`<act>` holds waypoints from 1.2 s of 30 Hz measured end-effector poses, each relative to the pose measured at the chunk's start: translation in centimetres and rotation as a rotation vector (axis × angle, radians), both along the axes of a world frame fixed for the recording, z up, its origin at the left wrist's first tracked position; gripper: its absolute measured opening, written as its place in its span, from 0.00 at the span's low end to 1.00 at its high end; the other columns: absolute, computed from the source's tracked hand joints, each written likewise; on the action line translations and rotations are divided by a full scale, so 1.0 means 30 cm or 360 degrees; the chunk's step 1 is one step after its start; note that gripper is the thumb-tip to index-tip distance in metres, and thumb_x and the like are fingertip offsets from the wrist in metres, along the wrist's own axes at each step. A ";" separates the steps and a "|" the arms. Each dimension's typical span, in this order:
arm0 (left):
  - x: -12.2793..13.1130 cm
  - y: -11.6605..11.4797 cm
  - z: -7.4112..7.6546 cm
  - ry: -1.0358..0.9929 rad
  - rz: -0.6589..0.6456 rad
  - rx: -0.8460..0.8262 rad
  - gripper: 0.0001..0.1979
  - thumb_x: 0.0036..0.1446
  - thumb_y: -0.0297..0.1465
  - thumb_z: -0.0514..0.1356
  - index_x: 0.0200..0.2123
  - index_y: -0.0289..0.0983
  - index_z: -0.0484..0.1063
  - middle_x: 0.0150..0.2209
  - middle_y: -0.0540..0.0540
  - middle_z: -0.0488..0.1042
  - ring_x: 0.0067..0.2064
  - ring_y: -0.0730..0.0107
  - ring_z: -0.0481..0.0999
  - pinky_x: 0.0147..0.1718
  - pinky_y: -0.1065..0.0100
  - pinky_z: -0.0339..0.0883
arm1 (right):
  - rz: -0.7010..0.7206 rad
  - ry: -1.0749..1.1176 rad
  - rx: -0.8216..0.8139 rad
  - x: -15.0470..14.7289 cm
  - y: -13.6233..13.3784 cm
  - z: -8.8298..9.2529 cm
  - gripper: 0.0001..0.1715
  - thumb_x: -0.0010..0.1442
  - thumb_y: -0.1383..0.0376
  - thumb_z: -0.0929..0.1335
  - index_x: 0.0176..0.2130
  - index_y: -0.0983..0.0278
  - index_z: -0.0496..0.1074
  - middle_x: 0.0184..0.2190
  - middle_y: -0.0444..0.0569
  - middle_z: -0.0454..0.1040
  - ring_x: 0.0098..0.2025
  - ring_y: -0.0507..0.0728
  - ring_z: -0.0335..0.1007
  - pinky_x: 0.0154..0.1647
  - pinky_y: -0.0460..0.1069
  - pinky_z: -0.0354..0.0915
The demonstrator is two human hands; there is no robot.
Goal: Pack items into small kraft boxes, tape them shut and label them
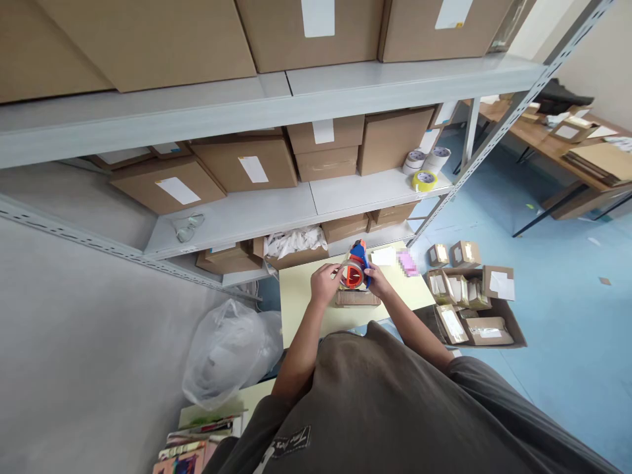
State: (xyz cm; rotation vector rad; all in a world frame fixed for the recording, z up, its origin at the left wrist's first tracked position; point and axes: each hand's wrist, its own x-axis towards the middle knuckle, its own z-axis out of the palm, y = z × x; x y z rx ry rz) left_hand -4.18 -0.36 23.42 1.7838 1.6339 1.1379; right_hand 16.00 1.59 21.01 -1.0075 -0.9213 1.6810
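Both hands hold a blue and orange tape dispenser (pixel 354 274) with a roll of tape in it, above a pale yellow table (pixel 301 316). My right hand (pixel 378 280) is closed round its blue handle. On the other side, my left hand (pixel 326 283) has its fingers pressed against the edge of the roll. Just below the dispenser, a small brown box (pixel 358 299) lies on the table, nearer my body. White paper (pixel 384 256) and a pink item (pixel 407 262) lie to the right of the dispenser.
A grey shelf (pixel 365 194) with boxes stands ahead, bearing tape rolls (pixel 424 180) and glasses (pixel 188 227). Right of the table is an open carton (pixel 516 329) of small parcels. A clear plastic bag (pixel 232 355) sits on the left. A wooden desk (pixel 543 141) stands far right.
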 end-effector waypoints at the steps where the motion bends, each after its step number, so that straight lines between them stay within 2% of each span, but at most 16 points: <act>1: 0.007 0.003 -0.003 0.0022 0.0007 0.0040 0.08 0.67 0.38 0.65 0.43 0.44 0.86 0.43 0.42 0.85 0.46 0.58 0.83 0.52 0.60 0.76 | -0.0047 0.0002 -0.0016 -0.007 -0.003 -0.003 0.33 0.45 0.43 0.77 0.42 0.61 0.73 0.29 0.44 0.74 0.30 0.56 0.70 0.26 0.48 0.65; 5: 0.025 0.008 -0.024 0.0028 0.0058 0.0142 0.10 0.69 0.37 0.63 0.43 0.44 0.86 0.41 0.40 0.85 0.47 0.57 0.83 0.53 0.59 0.76 | -0.0283 -0.0097 -0.0053 -0.044 -0.010 -0.012 0.31 0.51 0.41 0.72 0.44 0.59 0.71 0.30 0.45 0.74 0.30 0.56 0.70 0.26 0.47 0.65; 9: 0.020 -0.004 -0.041 -0.0013 0.0124 0.0150 0.13 0.71 0.38 0.61 0.45 0.43 0.86 0.42 0.40 0.85 0.46 0.57 0.84 0.52 0.58 0.76 | -0.0449 -0.0208 0.0013 -0.068 -0.017 -0.002 0.30 0.53 0.43 0.72 0.46 0.59 0.71 0.32 0.44 0.73 0.31 0.55 0.71 0.27 0.46 0.66; 15: 0.011 -0.018 -0.043 0.0012 0.0150 0.0158 0.13 0.71 0.39 0.61 0.46 0.43 0.86 0.41 0.40 0.84 0.45 0.57 0.83 0.52 0.60 0.76 | -0.0699 -0.0466 0.0164 -0.109 -0.028 0.022 0.24 0.58 0.43 0.71 0.39 0.60 0.71 0.31 0.45 0.73 0.30 0.54 0.70 0.28 0.47 0.68; 20: -0.024 -0.003 -0.008 0.0078 0.0148 0.0176 0.12 0.71 0.36 0.61 0.43 0.43 0.86 0.38 0.41 0.84 0.42 0.59 0.83 0.48 0.63 0.75 | -0.0636 -0.0434 0.0091 -0.131 -0.013 0.026 0.25 0.58 0.42 0.72 0.38 0.60 0.69 0.27 0.43 0.71 0.25 0.53 0.67 0.23 0.47 0.66; 26: -0.085 0.023 0.028 0.0145 0.0241 0.0216 0.10 0.68 0.35 0.64 0.40 0.41 0.86 0.36 0.44 0.85 0.35 0.64 0.82 0.39 0.66 0.73 | -0.0518 -0.0136 0.0096 -0.117 -0.024 0.027 0.25 0.54 0.45 0.77 0.38 0.58 0.70 0.34 0.43 0.76 0.30 0.54 0.75 0.32 0.50 0.77; 30: -0.087 0.005 0.024 0.0162 0.0276 0.0316 0.11 0.69 0.34 0.63 0.39 0.40 0.86 0.37 0.42 0.86 0.37 0.62 0.83 0.40 0.65 0.74 | -0.0458 -0.0140 0.0182 -0.113 -0.043 0.015 0.23 0.54 0.48 0.78 0.38 0.57 0.69 0.34 0.41 0.75 0.32 0.54 0.75 0.34 0.50 0.77; 36: -0.049 -0.041 0.011 0.0197 0.0261 0.0406 0.11 0.70 0.33 0.61 0.41 0.40 0.85 0.36 0.41 0.84 0.39 0.62 0.83 0.43 0.65 0.75 | -0.0550 -0.0208 0.0165 -0.139 -0.040 0.004 0.24 0.57 0.45 0.76 0.39 0.57 0.68 0.29 0.39 0.71 0.27 0.52 0.68 0.27 0.47 0.70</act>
